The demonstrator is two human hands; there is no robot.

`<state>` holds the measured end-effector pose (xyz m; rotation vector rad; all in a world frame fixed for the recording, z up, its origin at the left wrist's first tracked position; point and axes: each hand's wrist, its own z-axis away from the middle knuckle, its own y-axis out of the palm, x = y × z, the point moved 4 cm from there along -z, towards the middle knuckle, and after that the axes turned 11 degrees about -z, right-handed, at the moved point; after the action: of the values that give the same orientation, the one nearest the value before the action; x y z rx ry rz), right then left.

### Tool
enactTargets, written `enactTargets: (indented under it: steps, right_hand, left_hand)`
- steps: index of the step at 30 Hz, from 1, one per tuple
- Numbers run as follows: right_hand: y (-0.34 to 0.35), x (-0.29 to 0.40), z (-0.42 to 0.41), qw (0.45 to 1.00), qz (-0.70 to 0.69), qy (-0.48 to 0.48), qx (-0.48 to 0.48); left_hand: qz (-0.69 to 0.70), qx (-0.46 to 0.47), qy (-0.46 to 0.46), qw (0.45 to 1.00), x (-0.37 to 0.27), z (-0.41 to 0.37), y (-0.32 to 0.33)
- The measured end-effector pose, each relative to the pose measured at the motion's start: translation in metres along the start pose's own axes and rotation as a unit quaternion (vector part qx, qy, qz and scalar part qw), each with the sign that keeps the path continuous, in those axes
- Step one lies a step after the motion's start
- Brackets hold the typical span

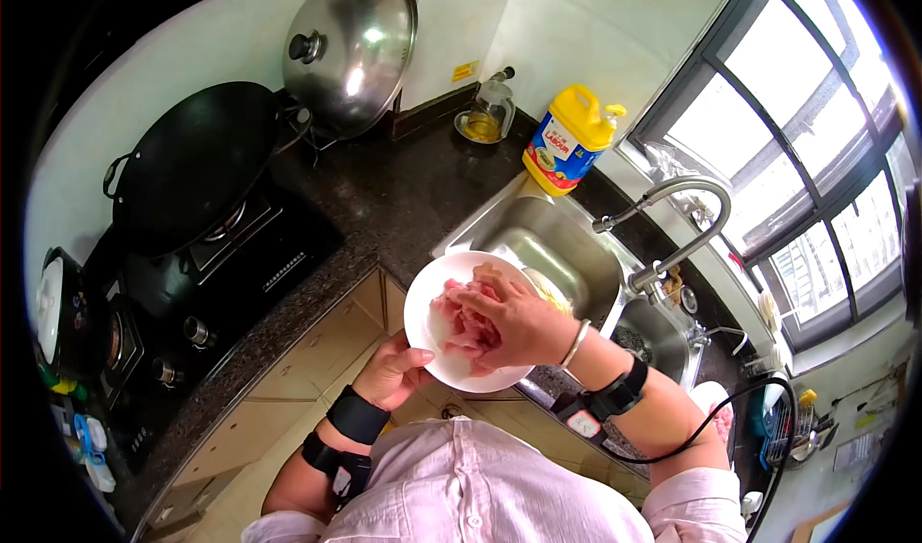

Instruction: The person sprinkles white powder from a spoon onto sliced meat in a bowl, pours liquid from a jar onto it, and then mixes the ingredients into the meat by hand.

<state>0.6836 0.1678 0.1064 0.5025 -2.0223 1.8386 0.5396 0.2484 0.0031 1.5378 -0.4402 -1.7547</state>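
Note:
A round white plate point(425, 312) is held up in front of my body, close to the near corner of the steel sink. Pale pink raw meat pieces point(468, 320) lie piled on it. My left hand point(396, 370) grips the plate's lower left rim, with the thumb on top. From the right, my right hand point(515, 316) rests over the meat with its fingers curled around some of it. Behind that hand, something pale yellow point(551, 291) shows partly at the sink's edge.
A black wok point(194, 168) stands on the gas hob at left, a steel lid point(353, 53) behind it. A yellow detergent jug point(565, 140) and glass oil pot point(490, 114) stand behind the double sink point(547, 226). A curved faucet point(691, 183) arches over it.

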Motion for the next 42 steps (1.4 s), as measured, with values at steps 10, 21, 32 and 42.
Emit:
enactTargets:
  steps: [10,21,32,42]
  right_hand:
    - [0.003,-0.015,-0.007,0.980,-0.055,0.183,0.063]
    - [0.022,-0.012,0.018,0.984,-0.031,0.171,-0.039]
    - [-0.015,0.004,0.015,0.990,-0.074,0.119,0.015]
    - [-0.012,-0.009,0.005,0.949,-0.258,0.156,-0.097]
  left_hand:
    - [-0.021,0.001,-0.014,1.000,0.010,-0.002,0.009]
    - [-0.028,-0.018,0.025,0.999,0.001,-0.001,0.012]
    - [0.009,-0.019,0.025,0.999,-0.005,0.000,0.002]
    - [-0.013,-0.002,0.023,1.000,-0.012,-0.006,0.014]
